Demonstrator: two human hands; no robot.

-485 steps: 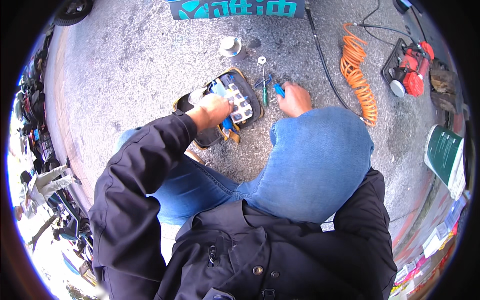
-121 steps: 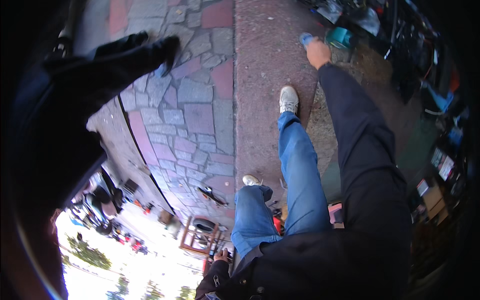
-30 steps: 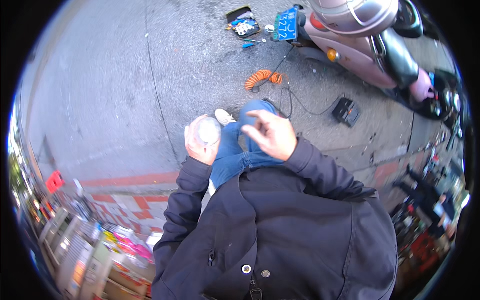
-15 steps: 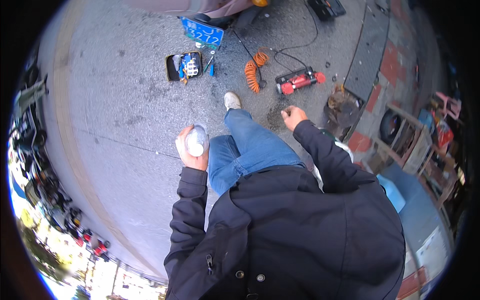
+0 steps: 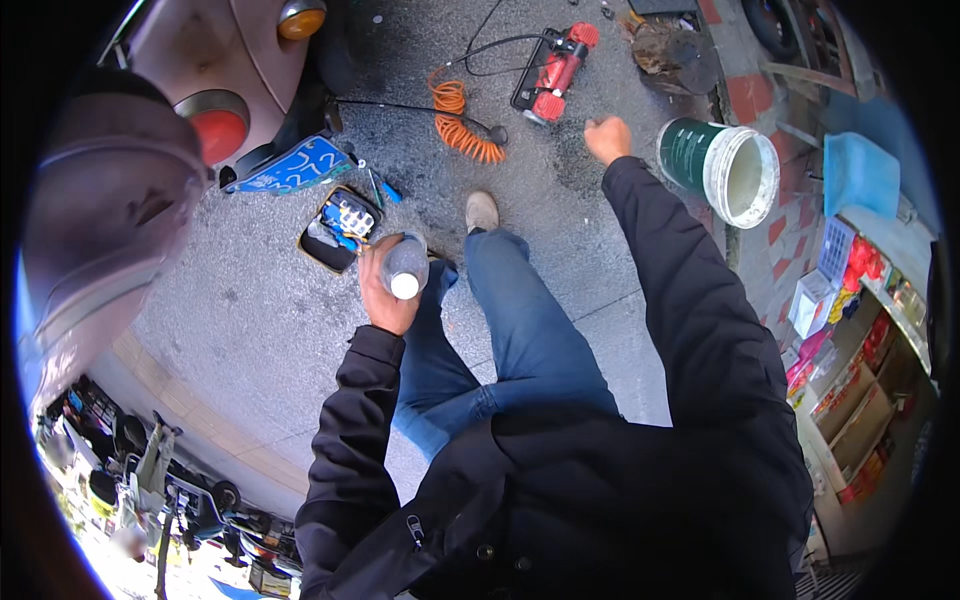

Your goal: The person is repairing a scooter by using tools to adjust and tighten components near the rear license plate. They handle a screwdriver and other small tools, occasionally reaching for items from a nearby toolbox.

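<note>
My left hand (image 5: 382, 296) is wrapped round a clear plastic bottle (image 5: 402, 258) with a white cap toward me, held beside my left leg. My right hand (image 5: 608, 139) is closed in a loose fist ahead and to the right, and nothing shows in it. Below and beyond that hand, a red air compressor (image 5: 560, 70) lies on the ground, with a coiled orange hose (image 5: 452, 110) to its left. Near the bottle, a small open tool case (image 5: 318, 249) with mixed items sits on the asphalt, a blue-handled screwdriver (image 5: 391, 191) next to it.
A mauve vehicle (image 5: 110, 190) with a blue plate (image 5: 293, 166) stands at left. To the right are a green-and-white bucket (image 5: 748, 180), a tree stump (image 5: 675, 60), a light-blue plastic container (image 5: 862, 175) and shelves of goods (image 5: 860, 420). Parked motorbikes (image 5: 200, 510) line the lower left.
My view has turned and moved forward; the vehicle looms larger at left and the bucket has come into view. The bottle stays in my left hand. My right arm reaches farther forward.
</note>
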